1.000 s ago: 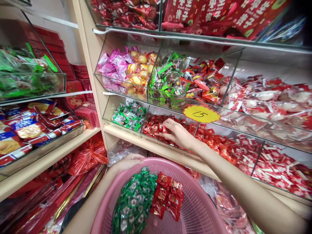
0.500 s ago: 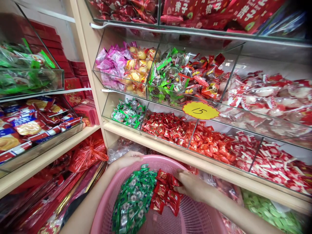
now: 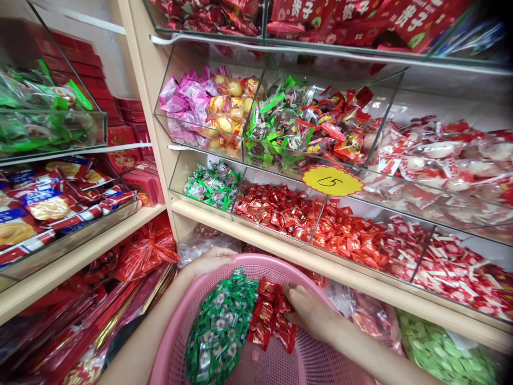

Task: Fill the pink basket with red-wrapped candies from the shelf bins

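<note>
A pink perforated basket [image 3: 236, 260] is at the bottom middle, tilted towards the camera. My left hand [image 3: 208, 262] is closed over its upper left rim. Inside the basket a pile of green-wrapped candies [image 3: 220, 326] lies on the left, with red-wrapped candies [image 3: 264, 315] beside it. My right hand [image 3: 306, 307] is inside the basket at the right edge of the red candies, its fingers curled against them; the fingertips are partly hidden among the wrappers.
Above the basket, a wooden shelf edge [image 3: 248, 238] crosses the view, with clear bins of red candies [image 3: 276, 211] and green candies [image 3: 212, 184]. A yellow price tag [image 3: 332, 181] hangs there. Packaged snacks [image 3: 44, 203] fill the left shelf; a red bag [image 3: 148, 248] lies below.
The fingers of my right hand have curled in more at the red candies. My left hand stays on the rim. The view has shifted very slightly.
</note>
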`<state>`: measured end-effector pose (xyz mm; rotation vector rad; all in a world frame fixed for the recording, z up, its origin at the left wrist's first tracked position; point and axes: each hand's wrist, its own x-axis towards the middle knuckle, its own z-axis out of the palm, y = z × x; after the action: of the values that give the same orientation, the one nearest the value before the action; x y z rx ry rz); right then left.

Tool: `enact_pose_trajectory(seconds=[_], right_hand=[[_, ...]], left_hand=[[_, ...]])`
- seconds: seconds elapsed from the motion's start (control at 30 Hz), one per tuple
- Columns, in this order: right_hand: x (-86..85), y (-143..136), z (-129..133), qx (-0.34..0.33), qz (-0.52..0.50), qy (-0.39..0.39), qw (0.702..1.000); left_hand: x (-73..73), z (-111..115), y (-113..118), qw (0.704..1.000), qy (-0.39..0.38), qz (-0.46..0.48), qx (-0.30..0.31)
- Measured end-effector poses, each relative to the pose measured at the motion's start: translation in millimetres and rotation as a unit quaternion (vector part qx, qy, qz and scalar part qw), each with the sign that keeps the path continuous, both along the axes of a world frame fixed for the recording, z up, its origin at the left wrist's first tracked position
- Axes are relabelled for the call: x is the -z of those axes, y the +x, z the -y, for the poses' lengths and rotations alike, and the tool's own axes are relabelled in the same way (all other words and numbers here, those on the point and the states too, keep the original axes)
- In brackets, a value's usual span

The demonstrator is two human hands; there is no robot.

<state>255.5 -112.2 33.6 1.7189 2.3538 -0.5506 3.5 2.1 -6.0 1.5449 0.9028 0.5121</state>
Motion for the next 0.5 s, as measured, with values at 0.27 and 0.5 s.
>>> enact_pose_trajectory(seconds=[0.27, 0.5], right_hand=[[3.8, 6, 2, 0.024, -0.027, 0.013, 0.999], [8.5, 14, 3, 0.022, -0.051, 0.048, 0.997]], left_hand=[[0.2, 0, 0, 1.000, -0.009, 0.007, -0.006], [3.8, -1, 0, 0.999, -0.023, 0.021, -0.003]])
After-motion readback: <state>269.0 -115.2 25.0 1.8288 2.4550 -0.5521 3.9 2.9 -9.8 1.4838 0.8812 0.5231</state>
